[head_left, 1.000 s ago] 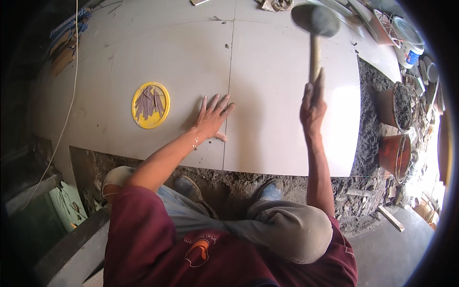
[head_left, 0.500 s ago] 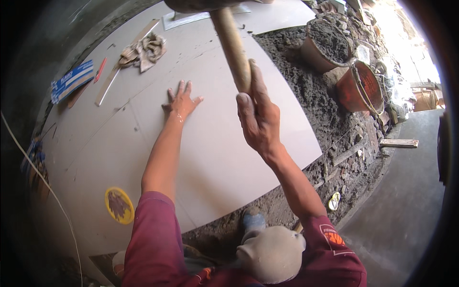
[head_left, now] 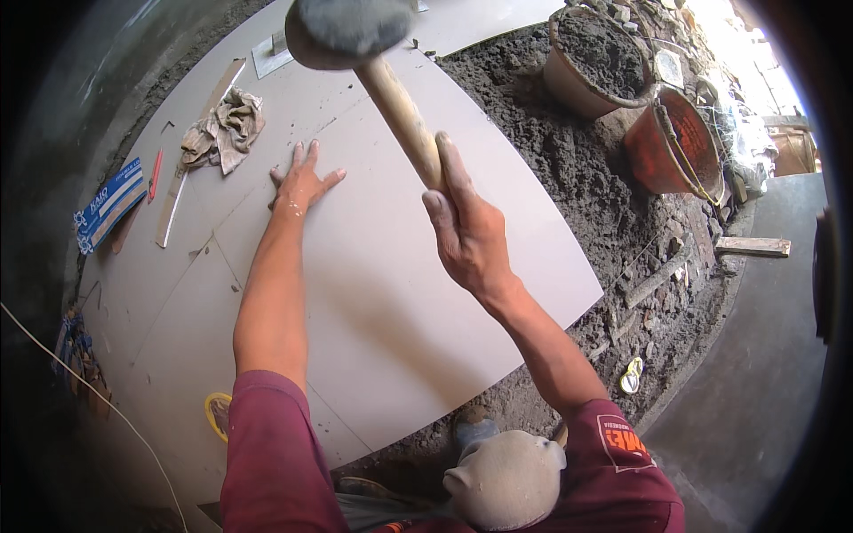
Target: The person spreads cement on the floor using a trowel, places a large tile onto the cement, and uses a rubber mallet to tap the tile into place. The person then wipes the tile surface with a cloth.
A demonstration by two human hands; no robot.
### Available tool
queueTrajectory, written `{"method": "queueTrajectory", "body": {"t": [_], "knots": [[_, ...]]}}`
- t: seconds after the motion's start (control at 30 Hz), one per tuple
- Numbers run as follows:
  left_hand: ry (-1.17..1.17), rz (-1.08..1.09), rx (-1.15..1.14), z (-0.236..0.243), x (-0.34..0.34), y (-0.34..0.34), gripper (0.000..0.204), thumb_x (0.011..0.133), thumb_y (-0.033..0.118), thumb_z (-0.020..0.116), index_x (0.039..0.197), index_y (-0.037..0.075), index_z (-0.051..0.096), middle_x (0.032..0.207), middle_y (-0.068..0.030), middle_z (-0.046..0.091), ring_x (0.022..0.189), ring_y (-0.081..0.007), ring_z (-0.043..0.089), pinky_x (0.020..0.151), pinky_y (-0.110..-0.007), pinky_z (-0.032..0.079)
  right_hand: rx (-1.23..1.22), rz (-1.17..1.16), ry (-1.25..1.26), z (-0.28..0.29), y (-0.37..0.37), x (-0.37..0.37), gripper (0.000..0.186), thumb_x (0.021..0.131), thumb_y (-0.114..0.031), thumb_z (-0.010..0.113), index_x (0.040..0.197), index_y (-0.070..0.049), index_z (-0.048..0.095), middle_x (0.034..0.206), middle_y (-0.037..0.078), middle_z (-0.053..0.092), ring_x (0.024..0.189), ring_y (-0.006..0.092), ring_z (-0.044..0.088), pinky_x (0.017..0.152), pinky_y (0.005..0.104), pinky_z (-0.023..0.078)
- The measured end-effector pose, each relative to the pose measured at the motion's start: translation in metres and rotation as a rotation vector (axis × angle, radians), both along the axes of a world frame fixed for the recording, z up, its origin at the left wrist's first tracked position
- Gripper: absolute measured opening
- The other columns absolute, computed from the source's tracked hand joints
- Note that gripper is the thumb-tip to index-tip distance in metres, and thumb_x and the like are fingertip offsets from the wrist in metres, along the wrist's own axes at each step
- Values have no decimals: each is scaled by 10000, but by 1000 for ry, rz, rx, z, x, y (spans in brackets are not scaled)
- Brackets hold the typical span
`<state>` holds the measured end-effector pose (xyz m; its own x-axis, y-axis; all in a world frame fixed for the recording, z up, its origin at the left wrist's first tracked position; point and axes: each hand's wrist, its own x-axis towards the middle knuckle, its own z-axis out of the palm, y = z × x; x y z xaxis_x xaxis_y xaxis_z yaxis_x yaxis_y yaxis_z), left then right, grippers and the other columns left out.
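Observation:
My right hand [head_left: 473,226] grips the wooden handle of a rubber mallet [head_left: 402,115], raised above the floor. The mallet's dark, dusty head [head_left: 351,34] points away from me at the upper middle. My left hand [head_left: 300,182] rests with fingers spread on a large pale tile [head_left: 418,293]. Fine joints part this tile from its neighbours. Farther left lie a crumpled, dirty cloth [head_left: 227,131] and a long, narrow straight strip [head_left: 173,202] partly under it.
Grey wet mortar [head_left: 524,115] borders the tiles on the right. A mortar-filled bucket [head_left: 573,84] and a tilted red bucket [head_left: 671,147] stand there among rubble. A blue packet [head_left: 111,206] and a red pencil-like stick [head_left: 155,175] lie far left. A thin cable [head_left: 98,391] crosses the lower left.
More of the mallet's head has come into view, and the mallet has shifted left. My left hand stays spread on the tile, farther left in the picture. My sleeve now partly hides the yellow-rimmed thing.

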<state>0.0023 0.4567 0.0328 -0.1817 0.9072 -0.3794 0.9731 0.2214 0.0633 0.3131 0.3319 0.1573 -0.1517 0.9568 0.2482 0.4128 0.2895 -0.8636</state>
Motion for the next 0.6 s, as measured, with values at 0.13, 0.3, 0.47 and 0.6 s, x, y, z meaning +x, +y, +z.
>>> {"method": "queueTrajectory", "body": {"t": [0.13, 0.3, 0.47, 0.6], "knots": [[6, -19, -3, 3, 2, -1, 1025, 849, 741, 578, 1638, 252, 144, 1701, -97, 134, 1526, -368, 249, 1236, -627, 80, -223, 10, -197, -12, -2, 6, 588, 1028, -246, 555, 1575, -215, 342, 905, 235, 685, 792, 405, 679, 747, 470, 526], [15, -25, 31, 9, 4, -3, 1016, 859, 736, 570, 1636, 225, 161, 1701, -113, 128, 1520, -352, 276, 1241, -612, 67, -159, 41, -61, -21, -10, 10, 575, 1034, -278, 541, 1572, -226, 347, 876, 233, 687, 783, 419, 673, 740, 479, 522], [8, -33, 18, -5, -3, -1, 1037, 850, 764, 556, 1636, 211, 166, 1694, -137, 151, 1535, -351, 234, 1229, -629, 77, -186, -6, -124, -29, -20, 9, 568, 1033, -289, 538, 1570, -244, 356, 820, 221, 668, 727, 402, 645, 715, 487, 514], [64, -115, 101, -22, -7, -7, 1006, 889, 749, 514, 1634, 171, 164, 1673, -201, 187, 1537, -374, 218, 1211, -653, 101, -310, -37, -312, -20, -15, 8, 559, 1024, -255, 586, 1547, -204, 396, 705, 217, 635, 627, 388, 636, 625, 476, 500]]}}
